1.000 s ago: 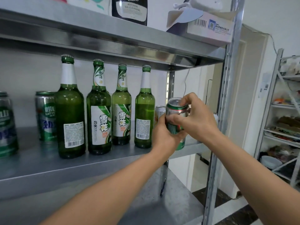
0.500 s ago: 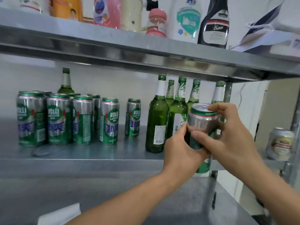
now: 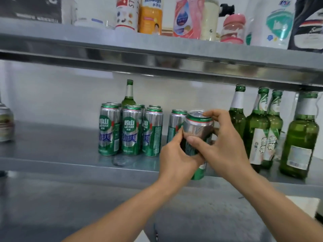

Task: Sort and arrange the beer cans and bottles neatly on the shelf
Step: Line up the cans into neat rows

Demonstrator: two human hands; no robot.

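Silver-and-green aluminium beer can (image 3: 198, 130) hanging upright in the air just in front of the grey metal shelf (image 3: 70, 154), its base dipping below the shelf's front lip; not yet set down. Step in hand, by my reading: placing it among the other cans. Doing this well is likely meaning lifting the base over the lip, lowering it flat beside the lone matching can (image 3: 175, 124) just behind it, squaring it to the front row with the label facing out, and letting go one hand at a time so it is not tipping. Both hands are gripping it. Left hand (image 3: 176, 158) is wrapping the lower body from the left, with its thumb lying across the front. Right hand (image 3: 225, 147) is curling round the right side, thumb pressing the front and a fingertip resting on the top rim. Left of it, a tight cluster of matching cans (image 3: 129, 131) is standing with one green glass bottle (image 3: 129, 95) behind. To the right, a row of green glass beer bottles (image 3: 258, 130) is standing near. Household bottles (image 3: 188, 18) are lining the upper shelf (image 3: 157, 48).
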